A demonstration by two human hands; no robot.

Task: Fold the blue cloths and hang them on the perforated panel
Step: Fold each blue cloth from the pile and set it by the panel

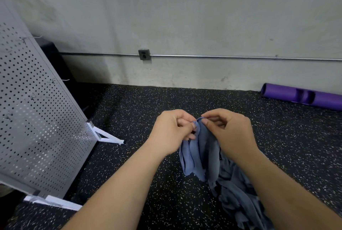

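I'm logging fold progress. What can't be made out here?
Head view only:
Pile: its cloth count; folds overlap, the right forearm and bottom edge cut it off.
Cloth held: its top hem, covered by the left hand and right hand pinching it.
Panel: cropped by the left edge; its wire pieces are too small.

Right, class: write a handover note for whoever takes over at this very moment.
Left hand and right hand both pinch the top edge of one blue cloth, which hangs bunched between them. A pile of blue cloths lies on the floor beneath. The perforated panel stands at left with no cloth on it.
Done: nothing hung.
Left: fold this cloth, hang it, then work through the pile.
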